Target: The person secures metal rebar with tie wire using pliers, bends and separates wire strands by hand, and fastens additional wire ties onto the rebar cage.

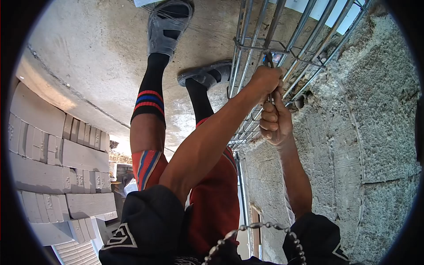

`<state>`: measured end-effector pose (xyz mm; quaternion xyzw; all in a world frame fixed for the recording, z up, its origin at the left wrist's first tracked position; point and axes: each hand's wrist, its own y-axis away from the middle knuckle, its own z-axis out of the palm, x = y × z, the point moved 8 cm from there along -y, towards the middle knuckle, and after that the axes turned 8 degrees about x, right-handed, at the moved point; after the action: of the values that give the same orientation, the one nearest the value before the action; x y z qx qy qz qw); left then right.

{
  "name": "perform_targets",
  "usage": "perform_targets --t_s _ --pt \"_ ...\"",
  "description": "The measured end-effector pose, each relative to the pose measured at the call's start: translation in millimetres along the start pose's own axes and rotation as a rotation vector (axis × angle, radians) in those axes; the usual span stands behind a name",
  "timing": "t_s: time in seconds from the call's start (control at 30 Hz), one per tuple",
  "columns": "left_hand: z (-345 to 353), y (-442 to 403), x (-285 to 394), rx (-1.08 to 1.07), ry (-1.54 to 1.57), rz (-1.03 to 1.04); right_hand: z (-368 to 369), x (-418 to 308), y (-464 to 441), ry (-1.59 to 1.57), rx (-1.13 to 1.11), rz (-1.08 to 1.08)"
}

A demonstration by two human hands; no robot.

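My left hand [266, 81] is closed around a dark metal hand tool that looks like pliers [269, 58]. The tool's head sticks up beyond my fingers and lies against a cage of steel rebar [254, 42], close to a cross tie. Just below, my right hand [277, 121] is closed with curled fingers at the tool's lower handle end. Its thumb points up toward my left hand. How far the handles reach into the right hand is hidden, and any wire at the tool's jaws is too small to make out.
A rough concrete wall [380, 115] rises right beside the cage. My sandalled feet [170, 26] stand on the concrete floor [101, 48], with thin loose wires near one of them. Stacked grey blocks [86, 155] stand on the left.
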<state>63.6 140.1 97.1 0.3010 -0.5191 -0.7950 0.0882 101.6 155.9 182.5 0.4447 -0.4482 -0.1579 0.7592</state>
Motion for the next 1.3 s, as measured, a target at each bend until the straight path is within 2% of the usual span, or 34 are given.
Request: perform_targets --t_s 0.07,0.13,0.23,0.27,0.37,0.4,0.5,0.53,0.57,0.63,0.7,0.8,0.87,1.03,1.17,1.3 --pt "-0.2 -5.2 2.2 0.068 0.046 0.016 -13.6 -14.6 5.0 0.247 0.149 -0.116" --pt "2.1 -3.6 -8.4 0.101 0.144 -0.015 -9.4 -31.5 32.1 0.891 0.64 -0.285" --pt "2.2 -17.8 -8.9 0.213 0.037 0.106 31.6 -54.9 50.5 1.732 0.959 -0.488" --pt "3.9 -21.9 -11.5 0.218 0.088 0.113 59.4 -50.1 50.4 2.071 1.037 -0.436" --pt "-0.4 -28.5 -14.6 0.275 -0.026 0.208 51.5 -47.8 36.8 2.222 1.302 -0.243" --pt "-3.0 -34.4 -8.6 0.302 -0.105 0.252 53.8 -49.9 33.9 2.205 1.371 -0.276" --pt "-8.0 -29.8 -11.3 0.343 -0.29 0.28 27.3 -57.6 23.3 2.261 1.233 -0.272" --pt "-9.5 -17.9 -5.5 0.318 -0.324 0.254 20.3 -59.9 20.6 2.239 1.144 -0.269" --pt "-12.6 -6.1 1.9 0.294 -0.36 0.235 7.2 -60.7 30.5 1.935 1.127 -0.192" --pt "-7.0 -0.5 -3.8 0.154 -0.062 0.156 23.8 -51.5 36.2 1.333 1.042 -0.095" --pt "5.9 3.2 -13.0 -0.011 0.211 0.054 27.9 -44.6 37.3 1.074 0.899 -0.13" --pt "14.1 4.6 -15.0 -0.178 0.34 -0.098 22.5 -33.8 28.2 0.742 0.718 -0.151" --pt "5.3 3.1 -12.4 -0.182 0.246 -0.097 21.7 -11.5 17.2 0.603 0.609 -0.111" --pt "-22.2 -1.6 2.1 -0.244 -0.053 -0.102 16.1 23.1 -25.3 0.341 0.5 -0.317" --pt "-36.8 1.6 14.5 -0.193 -0.213 -0.105 24.1 31.4 -50.3 0.233 0.415 -0.412" --pt "-21.6 -1.3 -2.3 -0.32 0.101 -0.262 22.3 25.8 -36.5 0.239 0.34 -0.347"
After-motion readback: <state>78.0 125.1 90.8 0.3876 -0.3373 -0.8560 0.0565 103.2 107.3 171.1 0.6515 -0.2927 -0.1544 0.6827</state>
